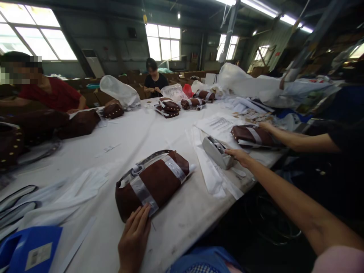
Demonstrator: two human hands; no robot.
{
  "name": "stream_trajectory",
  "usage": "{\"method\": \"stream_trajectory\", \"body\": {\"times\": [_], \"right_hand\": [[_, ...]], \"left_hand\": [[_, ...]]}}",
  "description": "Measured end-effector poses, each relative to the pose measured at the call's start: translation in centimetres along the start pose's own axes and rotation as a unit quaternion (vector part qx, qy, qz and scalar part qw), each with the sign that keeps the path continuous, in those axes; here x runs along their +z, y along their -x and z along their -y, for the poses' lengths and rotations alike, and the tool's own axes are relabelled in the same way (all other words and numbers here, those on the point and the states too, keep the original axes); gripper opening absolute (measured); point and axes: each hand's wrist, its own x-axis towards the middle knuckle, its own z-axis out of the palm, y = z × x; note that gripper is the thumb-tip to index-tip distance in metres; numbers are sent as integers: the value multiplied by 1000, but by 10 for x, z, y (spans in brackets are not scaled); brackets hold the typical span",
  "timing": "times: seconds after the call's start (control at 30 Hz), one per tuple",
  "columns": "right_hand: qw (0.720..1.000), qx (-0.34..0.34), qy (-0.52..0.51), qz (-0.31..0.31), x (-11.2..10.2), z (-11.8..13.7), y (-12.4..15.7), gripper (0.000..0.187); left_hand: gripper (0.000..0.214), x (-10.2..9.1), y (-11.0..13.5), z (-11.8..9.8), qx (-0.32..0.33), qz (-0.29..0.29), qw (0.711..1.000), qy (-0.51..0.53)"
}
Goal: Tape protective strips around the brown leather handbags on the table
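Observation:
A brown leather handbag (159, 182) lies on the white-covered table in front of me, two clear plastic bands round its body and its strap along the far side. My left hand (135, 235) rests on the near end of the bag, fingers stretched out flat over one band. Further right, my right hand (240, 156) is at the edge of a grey tape dispenser (217, 151), thumb and fingers closed together. Whatever is between those fingertips is too small to make out.
At right, a co-worker's hand (265, 127) touches another brown bag (250, 135). More brown bags (167, 107) lie across the table. A blue object with a label (31, 248) stands at lower left. White wrapping sheets (206, 167) lie beside the dispenser. Two people work opposite.

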Motion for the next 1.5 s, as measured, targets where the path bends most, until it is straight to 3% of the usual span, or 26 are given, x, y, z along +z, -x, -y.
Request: {"method": "stream_trajectory", "body": {"times": [0.13,0.3,0.5,0.7,0.9,1.07,1.13,1.2,1.3,1.4,1.5], "right_hand": [[995,4,-96,-40,-8,11,10,32],[984,-7,-160,-78,-24,15,43,36],[985,52,-151,-68,-34,-11,82,33],[993,50,-70,-78,-22,-40,76,36],[987,-54,89,-119,-36,-46,72,15],[964,-179,194,-18,-68,-12,98,16],[933,-259,245,43,-69,14,112,20],[877,-370,290,103,-56,43,128,25],[791,-504,289,192,-11,88,151,31],[745,-551,213,309,51,128,174,28],[704,-530,108,460,111,160,193,22]], "left_hand": [[69,0,1,1,2,6,1000,5],[68,1,2,3,1,6,1000,13],[67,2,2,4,0,8,1000,14],[66,1,1,3,-2,4,1000,14],[64,0,1,3,6,5,1000,15],[62,1,1,3,-2,3,1000,27],[61,2,2,3,-7,2,999,37],[61,2,2,3,-14,3,999,48],[59,-2,1,-1,-27,9,998,59],[55,-6,0,-3,-32,18,997,67],[54,-8,-1,-5,-49,31,995,82]]}}
